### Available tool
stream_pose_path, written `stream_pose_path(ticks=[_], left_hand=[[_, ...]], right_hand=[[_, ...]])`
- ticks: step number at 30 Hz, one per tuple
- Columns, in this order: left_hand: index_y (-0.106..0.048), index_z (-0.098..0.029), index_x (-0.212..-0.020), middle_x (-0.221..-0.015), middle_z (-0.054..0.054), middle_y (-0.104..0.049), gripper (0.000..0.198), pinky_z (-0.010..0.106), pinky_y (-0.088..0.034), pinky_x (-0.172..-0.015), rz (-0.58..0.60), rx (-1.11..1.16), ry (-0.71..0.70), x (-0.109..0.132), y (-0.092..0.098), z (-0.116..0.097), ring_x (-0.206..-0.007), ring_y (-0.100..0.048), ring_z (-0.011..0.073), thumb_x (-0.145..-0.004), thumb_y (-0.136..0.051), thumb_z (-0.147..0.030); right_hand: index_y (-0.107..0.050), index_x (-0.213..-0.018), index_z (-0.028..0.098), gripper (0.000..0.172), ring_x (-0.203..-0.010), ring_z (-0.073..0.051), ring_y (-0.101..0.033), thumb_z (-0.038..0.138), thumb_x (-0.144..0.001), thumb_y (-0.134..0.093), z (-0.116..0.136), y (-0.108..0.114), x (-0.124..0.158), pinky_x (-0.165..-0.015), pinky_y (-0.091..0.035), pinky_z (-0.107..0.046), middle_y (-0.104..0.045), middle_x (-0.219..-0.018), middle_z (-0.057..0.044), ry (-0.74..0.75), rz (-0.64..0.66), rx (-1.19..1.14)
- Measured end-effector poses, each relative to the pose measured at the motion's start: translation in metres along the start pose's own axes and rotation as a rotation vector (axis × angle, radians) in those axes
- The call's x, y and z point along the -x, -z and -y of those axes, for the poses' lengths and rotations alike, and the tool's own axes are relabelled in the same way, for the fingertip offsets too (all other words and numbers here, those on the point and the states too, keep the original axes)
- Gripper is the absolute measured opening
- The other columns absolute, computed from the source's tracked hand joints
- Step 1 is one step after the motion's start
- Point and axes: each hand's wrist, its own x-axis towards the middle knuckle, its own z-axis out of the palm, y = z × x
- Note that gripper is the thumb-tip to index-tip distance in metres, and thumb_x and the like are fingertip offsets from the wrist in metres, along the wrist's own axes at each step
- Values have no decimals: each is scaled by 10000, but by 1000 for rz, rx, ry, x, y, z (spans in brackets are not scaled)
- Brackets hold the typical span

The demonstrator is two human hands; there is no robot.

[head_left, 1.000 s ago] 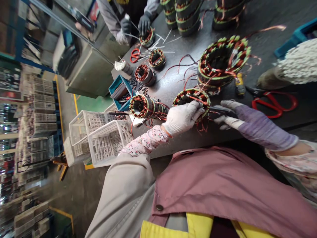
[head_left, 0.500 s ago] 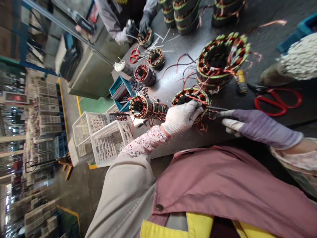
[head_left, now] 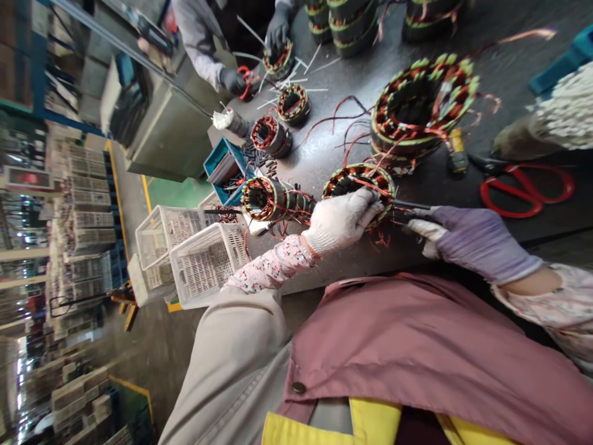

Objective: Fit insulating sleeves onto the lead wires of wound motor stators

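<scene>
My left hand (head_left: 340, 221), in a white knit glove, rests on the wound rim of a copper-wound motor stator (head_left: 359, 183) lying on the dark metal bench. My right hand (head_left: 475, 235), in a purple-coated glove, is shut on a slim dark tool (head_left: 412, 206), whose tip reaches the stator's red wires. Behind it stands a taller stack of wound stators (head_left: 424, 105), with loose red leads around it. Nearest my right hand, a yellow-handled tool (head_left: 458, 151) and red-handled scissors (head_left: 525, 191) lie on the bench.
Several smaller stators (head_left: 273, 201) stand along the bench, and a blue bin (head_left: 225, 170) sits at its edge. White plastic crates (head_left: 206, 266) stand below it on the floor. Co-workers' gloved hands (head_left: 278, 28) work at the far end.
My right hand has drawn slightly closer to the stator, with the tool still in it. A co-worker's gloved hand has moved onto red scissors at the far end.
</scene>
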Motion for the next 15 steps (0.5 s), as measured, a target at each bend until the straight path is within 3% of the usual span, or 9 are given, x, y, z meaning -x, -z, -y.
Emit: stream_pose_path(ticks=[5, 9, 15], left_hand=[[-627, -211, -1084, -874, 57, -716, 444, 267, -358, -596, 10, 2, -1, 0, 1, -1, -813, -677, 169, -1009, -277, -473], [-625, -210, -1107, -894, 60, -720, 464, 265, -359, -602, 19, 5, -7, 0, 1, -1, -821, -675, 174, -1007, -268, -489], [-631, -209, -1132, -882, 61, -715, 443, 263, -361, -605, 20, 13, -10, -1, 0, -1, -810, -675, 175, -1006, -296, -469]], right_hand=[[-707, -857, 195, 361, -606, -215, -617, 462, -825, -466, 7, 2, -6, -560, -415, -305, -692, -694, -69, 0, 43, 210], [-685, -843, 208, 334, -502, -179, -541, 457, -811, -465, -1, 9, -3, -520, -373, -287, -646, -611, -38, 51, 43, 229], [-703, -841, 199, 303, -562, -189, -571, 410, -831, -486, 8, 5, -14, -526, -360, -291, -686, -686, -68, 19, 77, 306]])
